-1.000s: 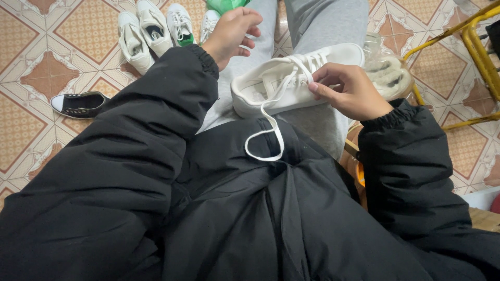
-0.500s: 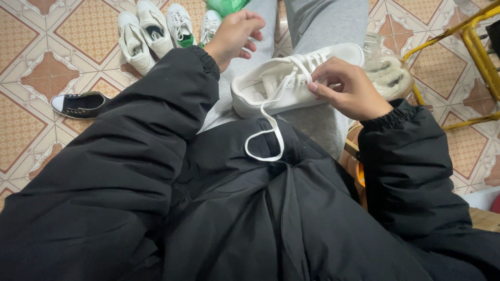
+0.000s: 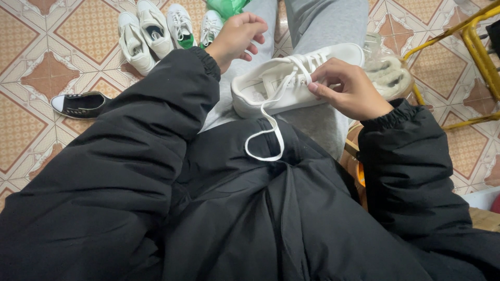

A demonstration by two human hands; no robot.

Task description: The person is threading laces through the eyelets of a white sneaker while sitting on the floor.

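So rn my right hand [image 3: 350, 89] is pinching the white lace [image 3: 271, 130] at the eyelets of a white sneaker [image 3: 281, 83] lying across my lap on the grey pants [image 3: 323, 26]. Left hand [image 3: 237, 36] hovers w/ fingers loosely curled, holding nothing. More white shoes [image 3: 151, 31] on the tiled floor [image 3: 62, 57], top left.
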